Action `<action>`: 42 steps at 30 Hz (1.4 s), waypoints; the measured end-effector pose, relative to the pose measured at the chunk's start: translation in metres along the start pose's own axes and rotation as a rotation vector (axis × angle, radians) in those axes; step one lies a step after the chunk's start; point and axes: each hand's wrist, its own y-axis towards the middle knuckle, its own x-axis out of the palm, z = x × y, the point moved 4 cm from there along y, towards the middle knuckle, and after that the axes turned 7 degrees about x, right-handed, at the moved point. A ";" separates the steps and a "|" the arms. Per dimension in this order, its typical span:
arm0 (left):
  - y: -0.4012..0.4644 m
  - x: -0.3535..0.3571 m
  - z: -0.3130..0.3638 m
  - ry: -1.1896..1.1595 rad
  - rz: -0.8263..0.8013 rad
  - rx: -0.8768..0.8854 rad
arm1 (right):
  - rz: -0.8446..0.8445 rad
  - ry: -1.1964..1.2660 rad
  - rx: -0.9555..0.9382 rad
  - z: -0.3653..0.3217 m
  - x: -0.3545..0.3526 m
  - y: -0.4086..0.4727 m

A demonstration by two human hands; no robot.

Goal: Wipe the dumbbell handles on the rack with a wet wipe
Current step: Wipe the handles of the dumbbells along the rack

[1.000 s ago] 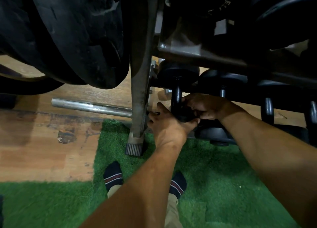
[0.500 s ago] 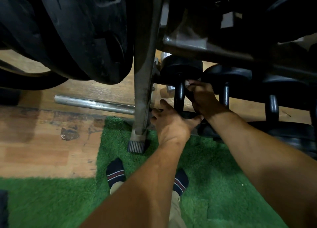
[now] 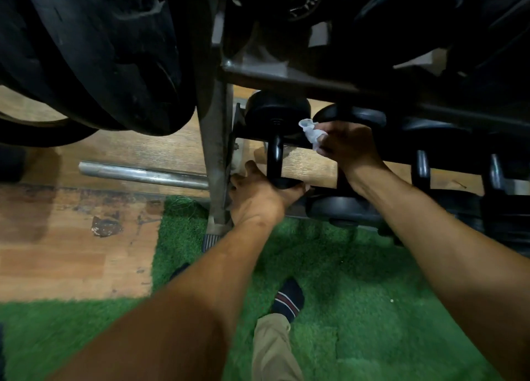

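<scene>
A black dumbbell sits at the left end of the rack's bottom shelf, its dark handle point(image 3: 274, 159) running toward me. My left hand point(image 3: 259, 197) cups the dumbbell's near head from below and grips it. My right hand point(image 3: 345, 143) is raised just right of that handle, pinching a crumpled white wet wipe point(image 3: 311, 132) near the far head point(image 3: 276, 112). The wipe is off the handle. Further dumbbell handles point(image 3: 420, 166) stand in a row to the right on the same shelf.
The rack's grey upright post point(image 3: 215, 162) stands left of my left hand. Large black weight plates point(image 3: 109, 50) hang overhead at left. A steel bar point(image 3: 140, 175) lies on the wooden floor. Green turf point(image 3: 329, 268) and my socked foot point(image 3: 288, 299) are below.
My right hand has slid up the first dumbbell's handle from its lower end and come off it to the right, with the wipe now showing. My left hand stays on the near head.
</scene>
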 end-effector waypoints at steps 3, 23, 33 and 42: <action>-0.009 -0.006 0.005 0.153 0.027 0.124 | -0.022 -0.208 -0.077 -0.002 -0.031 -0.006; -0.024 0.042 0.079 0.976 -0.181 1.013 | -0.495 -1.292 -0.304 0.011 -0.072 -0.019; -0.027 0.046 0.078 1.068 -0.061 1.058 | -0.427 -1.151 -0.388 0.016 -0.081 -0.011; -0.026 0.051 0.076 1.149 -0.034 1.097 | -0.216 -1.000 -0.476 0.009 -0.088 -0.008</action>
